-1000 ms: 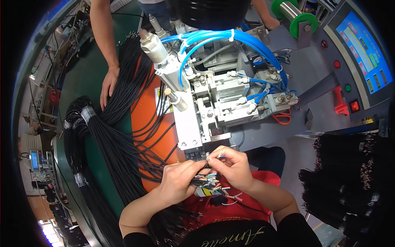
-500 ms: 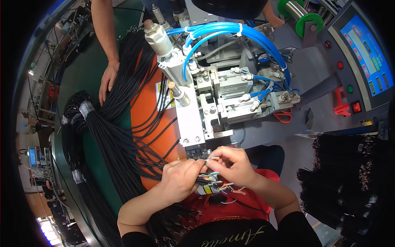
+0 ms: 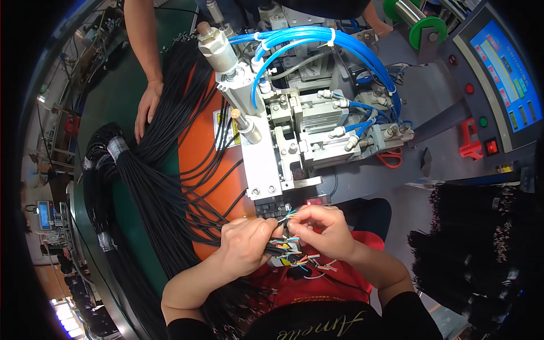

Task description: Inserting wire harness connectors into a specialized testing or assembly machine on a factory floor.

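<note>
My left hand (image 3: 245, 241) is closed round several black cables, whose stripped ends with coloured wires (image 3: 306, 259) stick out to the right below the fingers. One cable end is raised between the thumb and forefinger. My right hand (image 3: 326, 226) pinches the thin coloured wires (image 3: 293, 214) of that end. Both hands are just in front of the black clamp block (image 3: 272, 208) at the foot of a metal machine (image 3: 263, 161). The bundle of black cables (image 3: 153, 192) runs from my left hand across to the far left.
An orange plate (image 3: 211, 164) lies under the cables, on a green table (image 3: 127, 218). Another person's hand (image 3: 148, 107) rests by the cables at the far left. Blue air hoses (image 3: 340, 42) arch over the machine. A screen panel (image 3: 504, 73) stands at right, above hanging cable bundles (image 3: 464, 255).
My right fingertips have shifted slightly on the coloured wires, which now fan out more between the hands. A red light shows at the machine's foot. The other person's hand has hardly moved.
</note>
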The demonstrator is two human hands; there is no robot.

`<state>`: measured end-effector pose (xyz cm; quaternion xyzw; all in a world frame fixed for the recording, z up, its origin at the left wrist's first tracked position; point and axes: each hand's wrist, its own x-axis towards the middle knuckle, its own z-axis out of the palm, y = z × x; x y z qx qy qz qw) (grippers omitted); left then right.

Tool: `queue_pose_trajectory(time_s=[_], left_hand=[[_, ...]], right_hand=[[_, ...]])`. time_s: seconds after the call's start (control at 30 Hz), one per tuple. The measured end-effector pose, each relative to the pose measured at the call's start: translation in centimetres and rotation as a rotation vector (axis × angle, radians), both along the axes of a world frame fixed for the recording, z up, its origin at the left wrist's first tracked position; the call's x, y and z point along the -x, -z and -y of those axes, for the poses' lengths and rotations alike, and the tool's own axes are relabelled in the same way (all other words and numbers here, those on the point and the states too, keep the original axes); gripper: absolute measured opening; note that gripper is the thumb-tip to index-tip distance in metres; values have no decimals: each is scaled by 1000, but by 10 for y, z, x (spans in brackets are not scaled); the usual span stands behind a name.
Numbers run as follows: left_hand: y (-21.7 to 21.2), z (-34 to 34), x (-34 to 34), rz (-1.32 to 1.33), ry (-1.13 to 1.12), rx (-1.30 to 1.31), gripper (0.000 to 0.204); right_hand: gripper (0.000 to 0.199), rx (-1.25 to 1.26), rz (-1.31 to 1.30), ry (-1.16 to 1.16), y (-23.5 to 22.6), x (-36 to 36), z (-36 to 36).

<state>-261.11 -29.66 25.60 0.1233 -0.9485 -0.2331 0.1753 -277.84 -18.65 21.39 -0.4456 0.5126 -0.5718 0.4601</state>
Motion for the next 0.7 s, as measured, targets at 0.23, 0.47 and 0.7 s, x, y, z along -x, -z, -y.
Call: queue_pose_trajectory(time_s=[0.23, 0.47, 0.7], left_hand=[[4, 1, 1, -74, -17, -68, 37], [5, 3, 2, -122, -16, -74, 34], [5, 4, 3, -98, 16, -105, 30]], right_hand=[[15, 532, -604, 425, -3, -7, 8], [9, 330, -139, 332, 8, -9, 6], [15, -209, 531, -217, -9, 19, 11]])
